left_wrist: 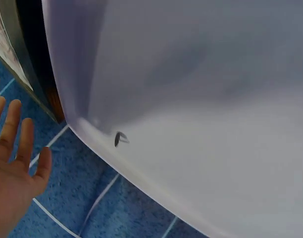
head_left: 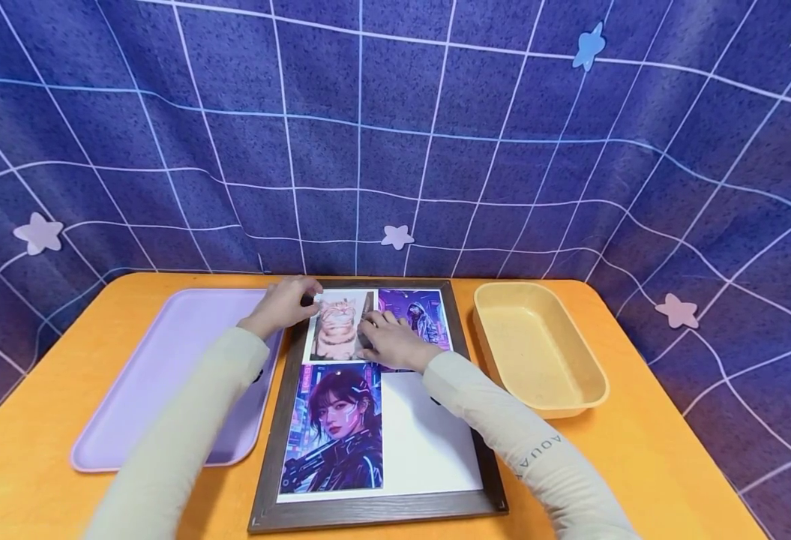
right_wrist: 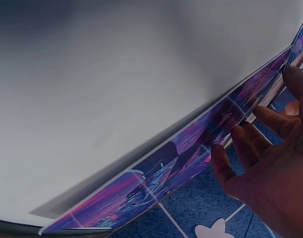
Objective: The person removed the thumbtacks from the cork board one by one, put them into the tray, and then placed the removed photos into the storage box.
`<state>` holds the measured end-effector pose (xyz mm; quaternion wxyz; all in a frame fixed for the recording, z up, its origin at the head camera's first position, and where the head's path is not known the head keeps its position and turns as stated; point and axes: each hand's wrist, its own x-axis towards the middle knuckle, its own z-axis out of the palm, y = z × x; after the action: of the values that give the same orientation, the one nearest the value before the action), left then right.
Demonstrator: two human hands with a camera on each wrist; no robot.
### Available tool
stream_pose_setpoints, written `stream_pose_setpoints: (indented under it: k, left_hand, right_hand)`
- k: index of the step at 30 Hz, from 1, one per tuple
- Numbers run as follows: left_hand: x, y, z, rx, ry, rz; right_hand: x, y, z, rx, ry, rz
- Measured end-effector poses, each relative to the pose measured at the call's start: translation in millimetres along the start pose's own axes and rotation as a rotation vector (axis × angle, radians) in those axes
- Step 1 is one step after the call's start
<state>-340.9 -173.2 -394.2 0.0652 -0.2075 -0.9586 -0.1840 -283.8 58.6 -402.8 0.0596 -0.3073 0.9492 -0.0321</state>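
Observation:
A cat picture (head_left: 337,328) lies in the upper left of a white board with a dark wooden frame (head_left: 382,516). My left hand (head_left: 286,306) is at its upper left corner, fingers extended over the frame's edge. In the left wrist view that hand (left_wrist: 15,163) has loosely spread fingers. My right hand (head_left: 398,343) rests its fingertips at the cat picture's right edge, partly covering the neighbouring hooded-figure picture (head_left: 422,319). The right wrist view shows this hand (right_wrist: 270,173) with gently bent fingers. Below the cat lies a picture of a dark-haired figure (head_left: 334,442).
A lilac tray (head_left: 166,375) lies left of the frame, partly behind my left sleeve. On the right stands a yellow bin (head_left: 540,345). The orange table (head_left: 37,480) meets a blue gridded curtain (head_left: 395,165) with star shapes at the back.

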Motion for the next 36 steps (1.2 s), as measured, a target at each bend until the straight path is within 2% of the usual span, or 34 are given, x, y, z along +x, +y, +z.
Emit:
stream_pose_setpoints:
  k: [8,14,21,36]
  left_hand:
    - [6.3,5.4,7.8,-0.011,-0.031,-0.017]
    - [8.1,5.4,10.8,-0.023,-0.060,-0.055]
    - [8.8,6.2,13.8,-0.025,-0.046,-0.062]
    - [12.4,6.6,19.9,-0.018,-0.079,-0.097]
  right_hand:
    - [1.0,0,0,0.003,-0.005,0.003]
    - [1.9,-1,1,0.005,-0.008,0.002]
    - [1.4,-1,0,0.009,-0.009,0.009]
    - [0.8,0,0,-0.001,0.001,-0.004]
